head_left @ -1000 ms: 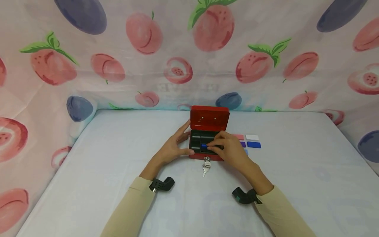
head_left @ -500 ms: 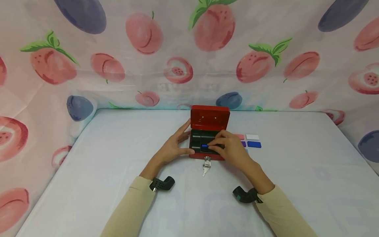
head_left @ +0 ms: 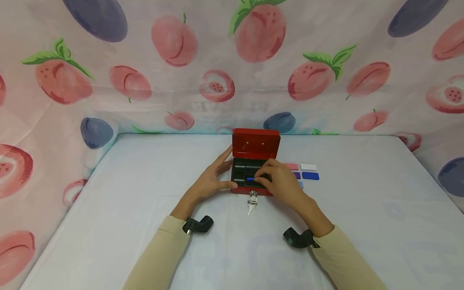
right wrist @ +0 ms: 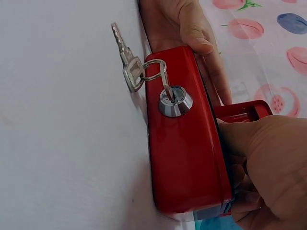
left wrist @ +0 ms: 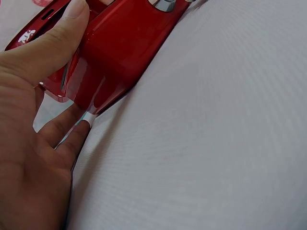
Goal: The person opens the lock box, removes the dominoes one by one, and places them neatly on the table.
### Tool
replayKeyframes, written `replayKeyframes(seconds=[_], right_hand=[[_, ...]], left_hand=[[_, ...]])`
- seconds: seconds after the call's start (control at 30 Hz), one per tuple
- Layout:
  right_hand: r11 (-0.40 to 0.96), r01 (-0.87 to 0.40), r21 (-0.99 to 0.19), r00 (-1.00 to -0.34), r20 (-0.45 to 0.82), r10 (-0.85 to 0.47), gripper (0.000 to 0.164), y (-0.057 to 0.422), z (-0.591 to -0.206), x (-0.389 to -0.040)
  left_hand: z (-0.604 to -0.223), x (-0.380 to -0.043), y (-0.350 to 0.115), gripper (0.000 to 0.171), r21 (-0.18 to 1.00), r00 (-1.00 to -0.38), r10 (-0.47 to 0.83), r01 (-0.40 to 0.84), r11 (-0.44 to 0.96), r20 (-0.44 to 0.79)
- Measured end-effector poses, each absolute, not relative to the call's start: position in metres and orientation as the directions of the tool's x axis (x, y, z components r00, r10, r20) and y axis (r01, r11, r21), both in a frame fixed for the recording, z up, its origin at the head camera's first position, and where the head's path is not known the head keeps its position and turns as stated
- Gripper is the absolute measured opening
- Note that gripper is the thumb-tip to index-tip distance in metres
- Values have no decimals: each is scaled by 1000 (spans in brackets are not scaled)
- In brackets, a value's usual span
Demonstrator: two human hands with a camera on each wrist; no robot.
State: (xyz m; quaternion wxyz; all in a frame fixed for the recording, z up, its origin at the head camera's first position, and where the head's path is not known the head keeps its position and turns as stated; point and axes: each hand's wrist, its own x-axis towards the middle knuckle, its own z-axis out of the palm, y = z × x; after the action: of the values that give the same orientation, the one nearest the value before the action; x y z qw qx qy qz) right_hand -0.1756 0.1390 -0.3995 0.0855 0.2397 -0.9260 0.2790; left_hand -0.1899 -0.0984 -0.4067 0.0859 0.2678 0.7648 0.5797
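Observation:
A small red cash box (head_left: 237,191) with a black inner tray (head_left: 238,171) stands with its lid (head_left: 255,144) raised. A key (right wrist: 135,72) hangs by a ring from another key in the front lock (right wrist: 175,101). My left hand (head_left: 209,183) steadies the box's left side, fingers spread and mostly straight, the thumb lying on the front-left rim. Inside the tray, my right hand (head_left: 280,180) pinches the right end of a narrow blue piece (head_left: 250,179). In the right wrist view the box's front hides the fingertips and the piece.
Flat rectangular pieces lie right of the box: a pink one (head_left: 291,166), a white one (head_left: 308,167), a dark blue one (head_left: 310,176), a purple one (head_left: 297,175) and a partly hidden light blue one (head_left: 301,185). Behind the white-covered table (head_left: 232,249) hangs a fruit-patterned cloth (head_left: 145,117).
Both hands and the box stay nearly in place. My right hand's fingers have shifted only slightly at the blue piece, and the head view has moved a little.

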Motion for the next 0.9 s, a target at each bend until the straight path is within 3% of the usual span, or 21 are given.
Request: replayKeyframes(seconds=[0.6,0.9], right_hand=[[714,-466,-523,-884,297,-360,10,142,-389,-171],[706,-515,-486,-854,364,-372,10,152,-383,-173]], left_hand=[[-411,-191,-99,101,936,-844,505,305,174,182],[-407,-188,-98,100,929,-841,506,321,185,190]])
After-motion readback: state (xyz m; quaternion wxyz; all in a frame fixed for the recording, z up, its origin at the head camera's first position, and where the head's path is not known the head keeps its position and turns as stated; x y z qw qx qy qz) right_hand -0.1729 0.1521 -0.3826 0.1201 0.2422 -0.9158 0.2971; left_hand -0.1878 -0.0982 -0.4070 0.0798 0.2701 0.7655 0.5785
